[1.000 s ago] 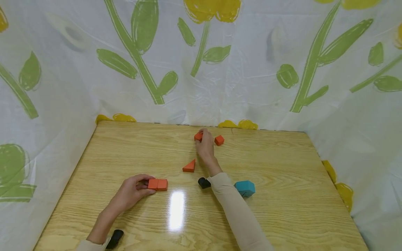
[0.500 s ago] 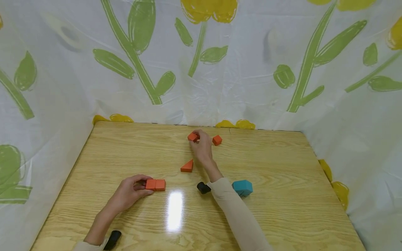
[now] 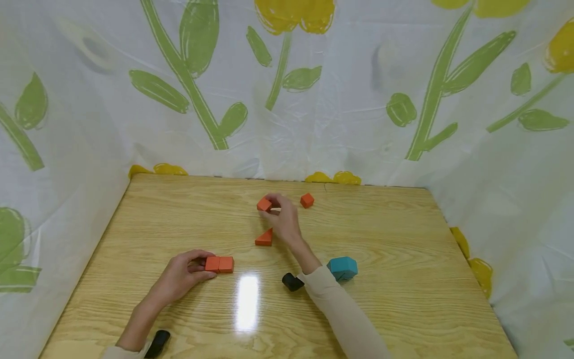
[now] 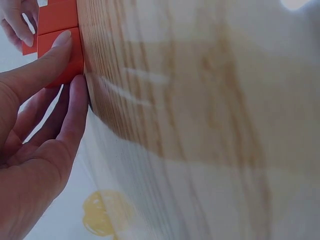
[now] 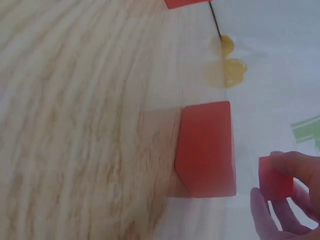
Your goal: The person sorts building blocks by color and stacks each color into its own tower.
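Note:
In the head view my left hand [image 3: 178,277] pinches the left one of two orange-red cubes that lie face to face on the wooden table. That left cube [image 3: 212,264] touches the right cube [image 3: 226,265]. The left wrist view shows thumb and fingers on the near cube [image 4: 61,57]. Farther back, my right hand [image 3: 286,222] grips another orange-red cube [image 3: 264,205] between thumb and fingers; in the right wrist view this held cube [image 5: 276,180] appears at the lower right. An orange-red triangular block [image 3: 264,238] lies just in front of that hand.
A single orange-red cube [image 3: 307,200] sits near the table's back edge. Beside the right sleeve lies a teal faceted block [image 3: 343,268], partly behind the cuff. White cloth [image 3: 341,124] with flower prints walls the wooden table [image 3: 394,239] at the back and sides.
My right hand has carried its cube left and a little toward me from the back of the table, closer to the triangular block. The left hand keeps its hold; the head view shifts slightly.

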A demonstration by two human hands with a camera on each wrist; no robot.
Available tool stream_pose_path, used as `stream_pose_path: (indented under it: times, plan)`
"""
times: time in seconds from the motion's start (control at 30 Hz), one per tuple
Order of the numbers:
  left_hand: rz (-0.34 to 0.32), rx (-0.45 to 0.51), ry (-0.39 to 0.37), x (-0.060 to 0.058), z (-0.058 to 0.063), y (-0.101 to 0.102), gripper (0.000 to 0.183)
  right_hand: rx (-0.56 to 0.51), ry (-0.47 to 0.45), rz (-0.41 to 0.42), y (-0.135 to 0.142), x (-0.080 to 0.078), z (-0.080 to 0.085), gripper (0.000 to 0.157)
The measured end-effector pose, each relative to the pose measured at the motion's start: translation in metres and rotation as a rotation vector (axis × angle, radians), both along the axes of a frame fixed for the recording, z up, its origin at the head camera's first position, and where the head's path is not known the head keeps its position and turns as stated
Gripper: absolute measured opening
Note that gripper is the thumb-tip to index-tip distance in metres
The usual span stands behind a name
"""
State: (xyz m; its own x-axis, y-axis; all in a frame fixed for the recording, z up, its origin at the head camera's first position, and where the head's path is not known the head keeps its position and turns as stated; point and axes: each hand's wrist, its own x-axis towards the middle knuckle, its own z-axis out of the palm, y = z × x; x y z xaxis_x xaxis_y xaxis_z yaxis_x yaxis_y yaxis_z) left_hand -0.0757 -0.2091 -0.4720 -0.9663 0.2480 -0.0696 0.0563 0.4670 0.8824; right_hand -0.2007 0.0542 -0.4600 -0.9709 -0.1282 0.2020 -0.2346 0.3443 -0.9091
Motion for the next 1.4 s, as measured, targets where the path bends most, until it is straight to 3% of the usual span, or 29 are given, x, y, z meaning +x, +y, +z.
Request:
stream_pose_path:
  times: [0.47, 0.7, 1.4]
  plan:
    - [-0.002, 0.006, 0.013, 0.001, -0.003, 0.000, 0.040, -0.108, 0.027, 0.113, -0.005, 0.027, 0.003, 0.037]
    - [-0.002, -0.013, 0.064, 0.001, -0.003, 0.002, 0.038, -0.162, 0.009, 0.175, -0.012, 0.039, 0.002, 0.041]
    - [-0.022, 0.015, 0.070, 0.000, -0.005, -0.001, 0.036, -0.195, -0.041, 0.375, -0.039, 0.071, -0.005, 0.039]
